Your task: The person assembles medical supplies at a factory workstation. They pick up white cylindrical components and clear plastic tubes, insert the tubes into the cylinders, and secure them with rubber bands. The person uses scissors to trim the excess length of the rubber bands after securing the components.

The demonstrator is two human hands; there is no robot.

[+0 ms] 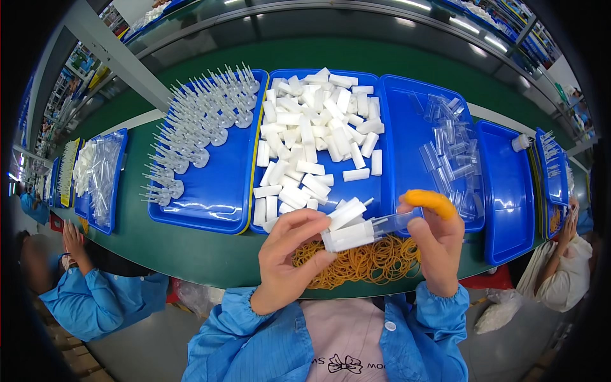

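Above a heap of orange rubber bands (pixel 356 264), my left hand (pixel 289 245) pinches a white block (pixel 350 235) with a transparent plastic piece at its left end. Another white block (pixel 347 213) lies tilted just behind it; a thin pale tip sticks out there. My right hand (pixel 438 245) wears an orange finger cot (pixel 431 202) on the index finger. Between its thumb and fingers is a transparent plastic tube (pixel 396 223), whose left end meets the white block. How far the block sits inside the tube is hard to make out.
Blue trays stand in a row on the green table (pixel 210 248): one with stemmed transparent parts (pixel 197 127), one with white blocks (pixel 312 121), one with transparent tubes (pixel 449 143). A fourth tray (pixel 509 197) holds a small white roll (pixel 520 142). People sit at both sides.
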